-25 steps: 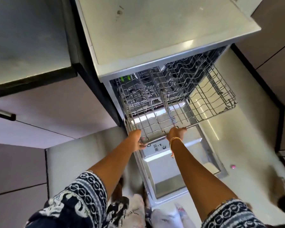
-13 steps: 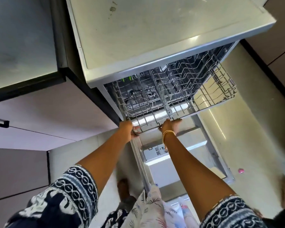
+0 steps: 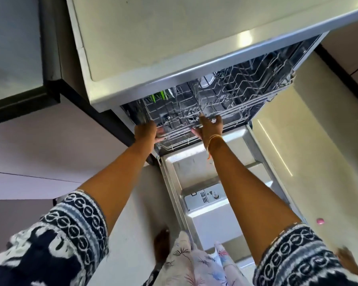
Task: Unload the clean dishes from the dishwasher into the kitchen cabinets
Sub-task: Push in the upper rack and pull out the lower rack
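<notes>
The dishwasher (image 3: pixel 174 65) stands open, its door (image 3: pixel 213 219) folded down flat towards me. The upper wire rack (image 3: pixel 246 93) sits almost fully inside the tub and looks nearly bare. A green piece (image 3: pixel 157 98) and a round shiny item (image 3: pixel 207 83) show deep inside. My left hand (image 3: pixel 146 132) holds the rack's front left corner, with the fingers curled round the rail. My right hand (image 3: pixel 211 127), a gold bangle on its wrist, presses on the front rail with fingers spread and straight.
Pale cabinet fronts (image 3: pixel 50 145) run along the left under a dark-edged counter (image 3: pixel 19 58). A small pink object (image 3: pixel 320 221) lies on the light floor to the right of the door. My feet stand at the door's near edge.
The upper rack has slid from well out over the door back into the dishwasher. Both hands travelled inwards with its front rail, and the right hand's fingers have opened out.
</notes>
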Demonstrator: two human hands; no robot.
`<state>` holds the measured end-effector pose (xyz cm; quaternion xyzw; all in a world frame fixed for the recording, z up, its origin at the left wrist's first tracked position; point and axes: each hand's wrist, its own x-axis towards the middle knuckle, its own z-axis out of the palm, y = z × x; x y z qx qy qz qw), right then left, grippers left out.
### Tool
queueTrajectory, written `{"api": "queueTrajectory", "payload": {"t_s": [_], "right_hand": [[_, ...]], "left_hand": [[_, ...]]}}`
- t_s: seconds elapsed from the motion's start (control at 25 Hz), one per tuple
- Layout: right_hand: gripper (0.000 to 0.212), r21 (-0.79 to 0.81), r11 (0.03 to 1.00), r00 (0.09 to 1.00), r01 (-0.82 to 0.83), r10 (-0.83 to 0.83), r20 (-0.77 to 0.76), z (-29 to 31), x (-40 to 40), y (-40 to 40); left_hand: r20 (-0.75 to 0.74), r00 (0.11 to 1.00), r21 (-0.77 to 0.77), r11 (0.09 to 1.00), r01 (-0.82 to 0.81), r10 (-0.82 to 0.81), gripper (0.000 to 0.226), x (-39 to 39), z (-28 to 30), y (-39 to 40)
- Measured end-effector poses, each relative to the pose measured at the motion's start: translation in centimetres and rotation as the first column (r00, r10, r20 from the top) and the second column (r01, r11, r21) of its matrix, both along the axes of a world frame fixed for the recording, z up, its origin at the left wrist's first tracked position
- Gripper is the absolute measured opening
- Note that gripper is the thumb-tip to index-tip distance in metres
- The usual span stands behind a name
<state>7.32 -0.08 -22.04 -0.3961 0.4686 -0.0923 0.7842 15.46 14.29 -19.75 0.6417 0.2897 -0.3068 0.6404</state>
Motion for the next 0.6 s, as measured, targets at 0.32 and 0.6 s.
{"api": "queueTrajectory", "payload": {"t_s": [0.32,0.6], "right_hand": [[0.068,-0.027,0.999,0.997,0.031,-0.03,0.064,-0.8,2.2,0.9],[0.022,-0.635,0.772,0.982,-0.007,-0.115,-0.15,-8.7,-2.7,1.4]], "left_hand": [[0.253,0.951,-0.074,0.983,-0.166,0.179,0.036,-1.0,-5.2,0.3],[0.378,0.861,0.347,0.914,0.209,-0.341,0.015,-6.2,-12.9,-0.2]]}}
